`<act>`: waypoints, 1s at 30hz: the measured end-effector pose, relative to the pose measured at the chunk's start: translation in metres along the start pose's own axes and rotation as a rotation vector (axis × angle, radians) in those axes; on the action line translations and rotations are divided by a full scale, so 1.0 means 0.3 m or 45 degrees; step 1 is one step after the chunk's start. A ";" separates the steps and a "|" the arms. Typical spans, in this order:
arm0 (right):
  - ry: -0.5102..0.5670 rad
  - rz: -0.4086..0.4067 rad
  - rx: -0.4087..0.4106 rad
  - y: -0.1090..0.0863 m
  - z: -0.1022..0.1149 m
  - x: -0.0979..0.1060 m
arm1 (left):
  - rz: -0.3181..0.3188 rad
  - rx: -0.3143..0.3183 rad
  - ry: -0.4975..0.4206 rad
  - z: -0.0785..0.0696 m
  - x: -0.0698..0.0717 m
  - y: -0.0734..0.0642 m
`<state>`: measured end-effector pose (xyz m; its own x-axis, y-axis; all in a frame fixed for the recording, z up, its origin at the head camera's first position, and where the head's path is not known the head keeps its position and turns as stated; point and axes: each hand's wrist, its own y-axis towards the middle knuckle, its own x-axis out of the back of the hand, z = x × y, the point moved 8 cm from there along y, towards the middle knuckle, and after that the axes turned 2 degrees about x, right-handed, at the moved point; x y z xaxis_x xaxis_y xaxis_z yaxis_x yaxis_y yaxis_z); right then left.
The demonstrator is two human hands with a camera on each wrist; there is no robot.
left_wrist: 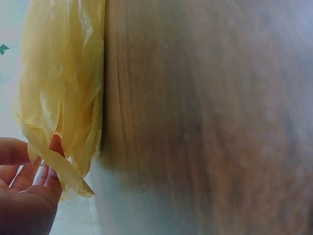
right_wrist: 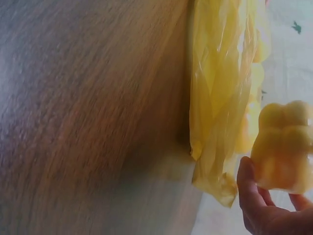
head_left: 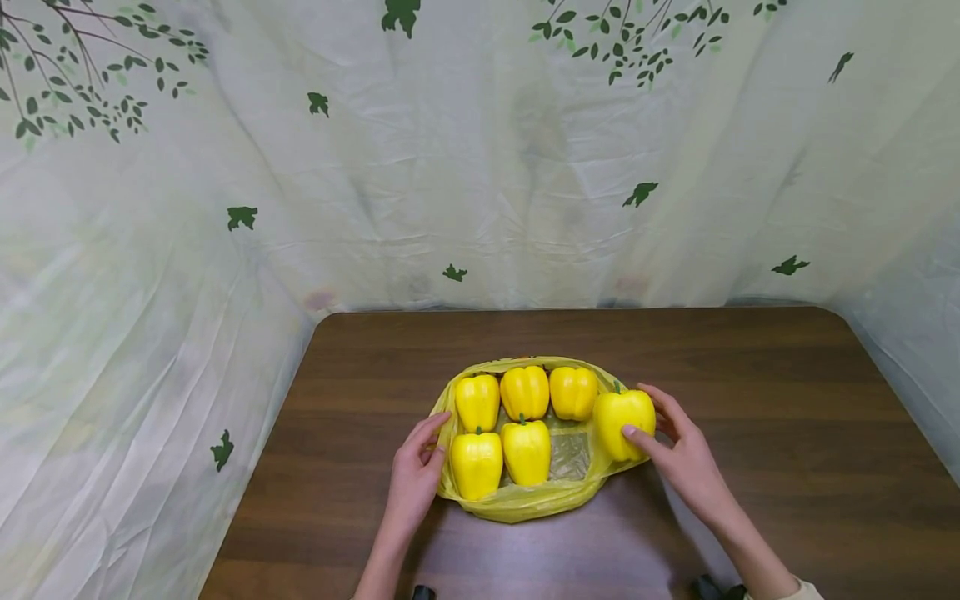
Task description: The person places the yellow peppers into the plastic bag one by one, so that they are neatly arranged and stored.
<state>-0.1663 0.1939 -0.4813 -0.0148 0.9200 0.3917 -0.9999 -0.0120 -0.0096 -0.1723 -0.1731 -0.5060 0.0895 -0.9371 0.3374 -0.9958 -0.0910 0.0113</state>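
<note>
My right hand (head_left: 691,463) grips a yellow bell pepper (head_left: 624,421) between thumb and fingers, stem up, over the right edge of a yellow plastic bag (head_left: 517,506). In the right wrist view that pepper (right_wrist: 283,152) is raised beside the bag's side. The bag lies spread on the table with its mouth facing up. Inside stand a back row of three peppers (head_left: 525,392) and a front row of two (head_left: 527,452). At the bag's left rim, my left hand (head_left: 417,473) holds the thin plastic (left_wrist: 63,161) between thumb and fingers.
A dark wooden table (head_left: 787,400) carries the bag. Bare bag bottom (head_left: 569,455) shows at the front right, beside the front row. Behind the table hangs a pale curtain (head_left: 487,183) printed with leaves. Small dark objects (head_left: 423,592) sit near both wrists.
</note>
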 end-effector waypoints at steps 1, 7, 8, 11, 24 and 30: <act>0.005 0.003 0.005 0.000 0.002 -0.004 | -0.001 -0.003 0.001 -0.001 0.000 0.000; 0.039 0.010 0.015 0.001 0.006 -0.030 | -0.012 -0.018 0.022 -0.004 0.003 0.000; 0.048 0.011 0.012 0.001 0.006 -0.034 | -0.014 -0.020 0.025 -0.004 0.004 0.000; 0.077 0.016 0.000 -0.001 0.007 -0.047 | -0.016 -0.024 0.034 -0.004 0.004 0.000; 0.207 0.101 -0.016 0.001 0.016 -0.106 | -0.008 -0.014 0.021 -0.005 0.005 0.001; 0.274 0.126 -0.026 0.004 0.013 -0.133 | -0.004 0.000 0.023 -0.003 0.005 0.000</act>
<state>-0.1669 0.1555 -0.4934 -0.1090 0.9771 0.1826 -0.9933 -0.1000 -0.0578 -0.1724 -0.1742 -0.5047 0.0923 -0.9306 0.3542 -0.9955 -0.0941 0.0121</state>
